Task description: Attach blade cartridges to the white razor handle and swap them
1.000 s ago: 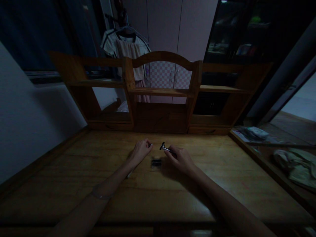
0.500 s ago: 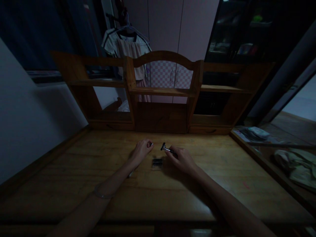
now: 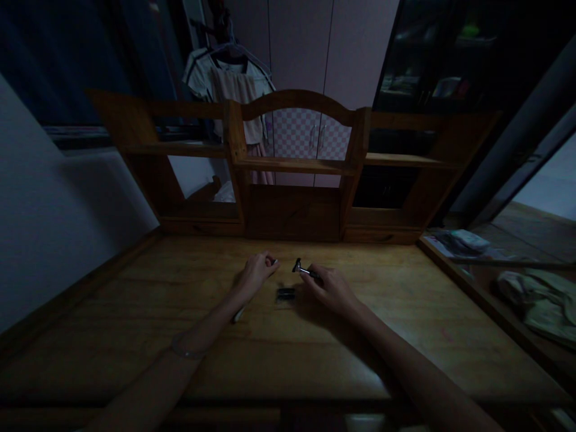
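Note:
In the head view my right hand (image 3: 330, 287) pinches the dark handle of a razor (image 3: 304, 271). The razor's black head points left and is held above the wooden desk (image 3: 315, 354). Across from it, my left hand (image 3: 258, 270) is closed, fingertips together around something small and pale that I cannot make out. On the desktop between the hands lies a small black item in what looks like a clear case (image 3: 285, 294). A thin whitish stick-like thing (image 3: 238, 314) shows beside my left forearm, its other end hidden.
A wooden shelf unit (image 3: 292, 165) runs along the desk's back edge. Past the right edge are a pale cloth bundle (image 3: 540, 300) and a plastic-wrapped packet (image 3: 468, 241). A white wall (image 3: 67, 222) borders the left side. Clothes (image 3: 238, 90) hang behind the shelves.
Both hands stay almost in place. My left hand has turned slightly, and the pale tip at its fingers and the whitish stick show a little more.

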Available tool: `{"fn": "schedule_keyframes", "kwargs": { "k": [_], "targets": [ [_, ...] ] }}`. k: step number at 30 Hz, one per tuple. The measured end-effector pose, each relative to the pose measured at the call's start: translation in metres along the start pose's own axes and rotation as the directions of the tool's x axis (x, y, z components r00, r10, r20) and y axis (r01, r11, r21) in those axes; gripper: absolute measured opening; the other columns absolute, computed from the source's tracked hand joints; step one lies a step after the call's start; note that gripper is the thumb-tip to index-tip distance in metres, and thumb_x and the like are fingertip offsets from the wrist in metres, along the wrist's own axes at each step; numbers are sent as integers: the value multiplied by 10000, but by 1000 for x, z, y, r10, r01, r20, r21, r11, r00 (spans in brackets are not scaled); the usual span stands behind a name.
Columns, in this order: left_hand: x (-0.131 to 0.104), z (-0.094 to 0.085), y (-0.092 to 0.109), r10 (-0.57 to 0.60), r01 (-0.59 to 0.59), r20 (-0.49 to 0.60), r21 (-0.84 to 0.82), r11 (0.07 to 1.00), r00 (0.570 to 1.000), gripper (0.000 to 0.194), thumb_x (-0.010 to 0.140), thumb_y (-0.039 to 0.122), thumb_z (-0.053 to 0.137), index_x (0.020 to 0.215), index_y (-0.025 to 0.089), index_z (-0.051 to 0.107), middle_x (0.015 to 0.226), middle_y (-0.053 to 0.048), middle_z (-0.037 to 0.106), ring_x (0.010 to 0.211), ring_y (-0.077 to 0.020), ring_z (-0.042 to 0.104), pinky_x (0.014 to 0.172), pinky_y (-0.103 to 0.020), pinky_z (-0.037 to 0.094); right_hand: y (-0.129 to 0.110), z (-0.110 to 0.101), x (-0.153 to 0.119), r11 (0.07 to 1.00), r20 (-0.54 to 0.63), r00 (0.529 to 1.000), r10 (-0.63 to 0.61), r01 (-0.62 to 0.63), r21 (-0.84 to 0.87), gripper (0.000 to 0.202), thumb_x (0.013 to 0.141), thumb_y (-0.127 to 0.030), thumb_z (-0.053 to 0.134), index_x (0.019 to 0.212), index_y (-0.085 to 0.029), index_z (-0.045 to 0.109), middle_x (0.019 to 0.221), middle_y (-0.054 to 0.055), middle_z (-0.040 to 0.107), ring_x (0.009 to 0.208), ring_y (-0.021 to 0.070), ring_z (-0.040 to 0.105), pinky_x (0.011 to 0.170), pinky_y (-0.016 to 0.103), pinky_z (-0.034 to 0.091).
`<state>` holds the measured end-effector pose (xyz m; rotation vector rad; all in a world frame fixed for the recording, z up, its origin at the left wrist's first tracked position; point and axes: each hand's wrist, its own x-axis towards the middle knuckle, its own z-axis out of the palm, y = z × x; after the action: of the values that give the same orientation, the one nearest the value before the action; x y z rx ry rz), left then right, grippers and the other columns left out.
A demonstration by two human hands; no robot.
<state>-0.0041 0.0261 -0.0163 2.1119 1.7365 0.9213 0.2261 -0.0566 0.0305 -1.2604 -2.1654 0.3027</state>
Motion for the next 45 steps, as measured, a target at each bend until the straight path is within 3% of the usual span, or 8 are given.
{"fn": "schedule_keyframes", "kwargs": {
  "k": [9,17,29,45],
  "targets": [
    [2,3,-3,-46,47,-22,24,999,999,230,757,378,613,754,149,634,640,-17,627,565,-121,539,509,-217,310,0,-2,0,1000,-5,1000,12,-12,3,345,945,-453,378,815,-190,558,668,22,607,605,140,557,564,230,310],
    [3,3,-6,6,-6,-30,-2,1000,1000,205,731,366,625,679,172,584,601,3,587,543,-127,530,492,-227,313,-1,-2,0,1000,-2,1000,12,-12,-3,339,942,-451,386,808,-190,555,690,31,617,619,148,564,566,236,312],
    [0,-1,-3,90,-92,-35,-64,994,995,141,766,301,595,821,174,625,657,8,591,607,-128,542,560,-222,371,0,-1,0,1000,-6,1000,10,-10,-1,336,942,-442,387,808,-185,556,686,32,606,605,142,541,565,238,303],
    [-1,-1,-2,40,-43,-53,-48,998,998,181,761,357,626,761,177,613,692,-18,620,637,-145,566,576,-235,381,-2,-1,0,1000,-12,1000,20,-20,11,320,939,-429,396,806,-190,560,694,32,617,624,149,554,585,241,329]
  ]
}}
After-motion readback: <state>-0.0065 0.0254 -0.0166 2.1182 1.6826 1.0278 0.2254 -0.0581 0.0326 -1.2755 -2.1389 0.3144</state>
